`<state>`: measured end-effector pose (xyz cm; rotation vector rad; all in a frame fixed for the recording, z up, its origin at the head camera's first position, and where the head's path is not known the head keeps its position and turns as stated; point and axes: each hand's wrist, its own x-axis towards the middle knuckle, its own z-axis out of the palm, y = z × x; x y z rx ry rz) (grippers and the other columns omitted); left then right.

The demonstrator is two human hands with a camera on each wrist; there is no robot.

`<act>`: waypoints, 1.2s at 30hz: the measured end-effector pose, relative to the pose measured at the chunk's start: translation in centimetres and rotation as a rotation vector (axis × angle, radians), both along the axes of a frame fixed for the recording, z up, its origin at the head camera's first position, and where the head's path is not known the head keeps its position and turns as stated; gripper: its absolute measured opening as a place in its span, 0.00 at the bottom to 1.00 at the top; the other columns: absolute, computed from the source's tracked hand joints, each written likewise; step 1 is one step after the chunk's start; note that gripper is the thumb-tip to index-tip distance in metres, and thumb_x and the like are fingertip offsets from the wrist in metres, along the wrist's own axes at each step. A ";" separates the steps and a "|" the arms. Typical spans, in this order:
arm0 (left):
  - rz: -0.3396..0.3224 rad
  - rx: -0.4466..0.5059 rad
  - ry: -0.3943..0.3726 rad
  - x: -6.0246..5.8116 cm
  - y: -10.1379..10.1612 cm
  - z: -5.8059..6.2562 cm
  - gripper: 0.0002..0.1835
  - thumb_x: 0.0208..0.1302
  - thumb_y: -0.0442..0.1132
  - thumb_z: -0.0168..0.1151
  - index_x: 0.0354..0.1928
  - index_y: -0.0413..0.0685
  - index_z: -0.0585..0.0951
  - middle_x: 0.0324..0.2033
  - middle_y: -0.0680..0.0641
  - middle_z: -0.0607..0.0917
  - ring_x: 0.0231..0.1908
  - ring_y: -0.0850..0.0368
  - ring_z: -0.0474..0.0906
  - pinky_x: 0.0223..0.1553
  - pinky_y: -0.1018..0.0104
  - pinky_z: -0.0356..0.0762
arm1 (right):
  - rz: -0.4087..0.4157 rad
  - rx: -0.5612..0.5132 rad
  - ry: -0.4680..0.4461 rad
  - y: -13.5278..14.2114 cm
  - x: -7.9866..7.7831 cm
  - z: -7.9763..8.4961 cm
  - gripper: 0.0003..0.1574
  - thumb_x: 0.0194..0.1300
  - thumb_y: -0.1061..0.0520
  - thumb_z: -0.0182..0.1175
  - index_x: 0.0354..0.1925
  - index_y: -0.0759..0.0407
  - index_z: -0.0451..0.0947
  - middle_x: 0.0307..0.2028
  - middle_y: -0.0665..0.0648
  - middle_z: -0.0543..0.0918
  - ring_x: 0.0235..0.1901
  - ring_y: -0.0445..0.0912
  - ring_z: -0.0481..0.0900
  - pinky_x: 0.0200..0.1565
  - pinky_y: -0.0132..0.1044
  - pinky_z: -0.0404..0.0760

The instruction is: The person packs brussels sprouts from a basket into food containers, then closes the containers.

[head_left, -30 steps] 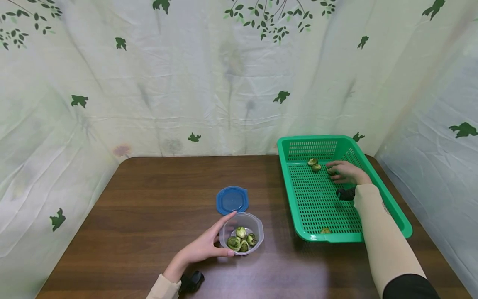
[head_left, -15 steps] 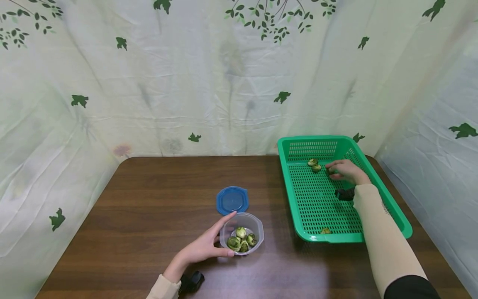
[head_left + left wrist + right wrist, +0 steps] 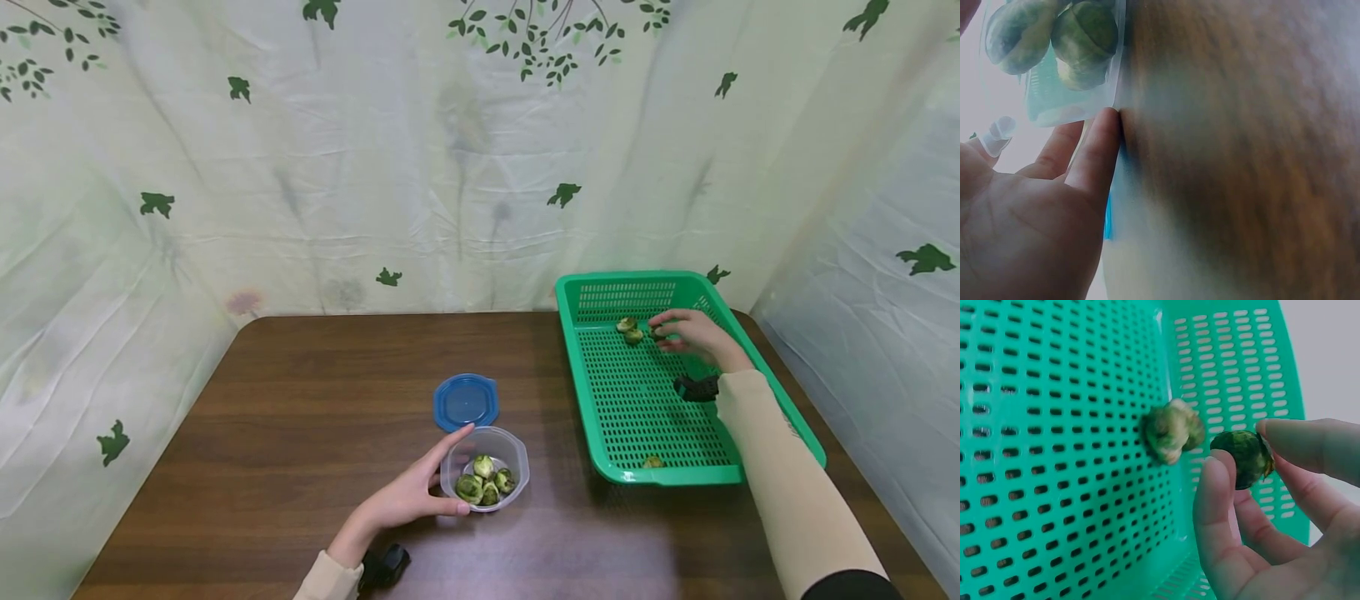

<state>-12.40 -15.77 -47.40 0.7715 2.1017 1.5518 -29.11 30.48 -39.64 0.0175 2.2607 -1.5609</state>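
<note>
My left hand holds a clear plastic container, thumb on the near side and fingers on the far side. Several Brussels sprouts lie inside it. In the left wrist view, fingertips touch the container wall. Over the far part of a green basket, my right hand pinches one Brussels sprout between thumb and fingers. Two more sprouts sit close together in the basket, just left of that hand. Another sprout lies at the basket's near end.
A blue lid lies on the brown wooden table, just behind the container. The slotted basket has raised walls and stands at the table's right side. A leaf-printed pale curtain hangs behind the table and along both sides.
My right hand, with the sprout between its fingers, has risen slightly from the basket floor. My left hand and the container have stayed in place.
</note>
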 end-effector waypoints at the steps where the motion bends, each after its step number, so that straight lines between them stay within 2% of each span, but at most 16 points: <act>1: 0.002 -0.003 0.001 0.0 0.0 0.0 0.52 0.56 0.39 0.71 0.75 0.51 0.47 0.69 0.39 0.56 0.65 0.44 0.60 0.60 0.60 0.65 | 0.001 0.001 0.003 0.0 0.0 0.1 0.25 0.74 0.63 0.47 0.64 0.74 0.59 0.61 0.70 0.60 0.37 0.47 0.79 0.49 0.44 0.78; 4: 0.005 -0.005 -0.003 0.0 0.0 0.1 0.52 0.56 0.40 0.72 0.75 0.52 0.47 0.69 0.40 0.56 0.65 0.44 0.60 0.60 0.62 0.65 | 0.009 0.007 0.014 -0.3 0.2 0.5 0.24 0.73 0.62 0.48 0.63 0.73 0.60 0.55 0.66 0.65 0.35 0.45 0.78 0.47 0.44 0.79; 9: -0.004 0.011 0.010 0.0 0.1 0.1 0.52 0.57 0.39 0.71 0.75 0.51 0.47 0.69 0.38 0.57 0.65 0.41 0.60 0.60 0.60 0.66 | 0.056 0.022 0.058 -1.0 0.8 1.3 0.23 0.73 0.61 0.49 0.62 0.71 0.61 0.47 0.62 0.70 0.32 0.42 0.76 0.42 0.40 0.79; 12: -0.006 0.016 0.010 0.0 0.1 0.2 0.51 0.57 0.39 0.71 0.75 0.51 0.47 0.69 0.38 0.57 0.65 0.42 0.60 0.60 0.58 0.66 | 0.084 0.018 0.085 -1.4 1.3 1.7 0.23 0.73 0.60 0.49 0.61 0.71 0.61 0.48 0.63 0.71 0.33 0.42 0.77 0.40 0.38 0.79; 18: -0.009 0.024 0.004 0.0 0.1 0.2 0.50 0.57 0.38 0.70 0.75 0.52 0.48 0.68 0.38 0.57 0.65 0.42 0.61 0.60 0.53 0.65 | 0.133 -0.017 0.121 -2.2 2.2 2.2 0.23 0.74 0.60 0.49 0.62 0.71 0.60 0.52 0.67 0.69 0.35 0.44 0.78 0.41 0.39 0.79; 29: -0.007 0.024 0.009 0.1 0.1 0.2 0.51 0.57 0.38 0.71 0.75 0.49 0.47 0.69 0.37 0.57 0.65 0.42 0.60 0.60 0.52 0.64 | 0.271 -0.148 0.154 -5.3 4.2 2.9 0.20 0.72 0.62 0.51 0.57 0.72 0.65 0.45 0.66 0.75 0.36 0.48 0.80 0.42 0.40 0.81; 36: -0.009 0.031 0.010 0.1 0.1 0.1 0.51 0.57 0.38 0.70 0.75 0.49 0.47 0.69 0.37 0.57 0.65 0.41 0.60 0.60 0.52 0.65 | 0.346 -0.171 0.153 -8.0 5.6 3.2 0.17 0.71 0.63 0.52 0.54 0.71 0.67 0.44 0.69 0.75 0.35 0.53 0.81 0.42 0.43 0.81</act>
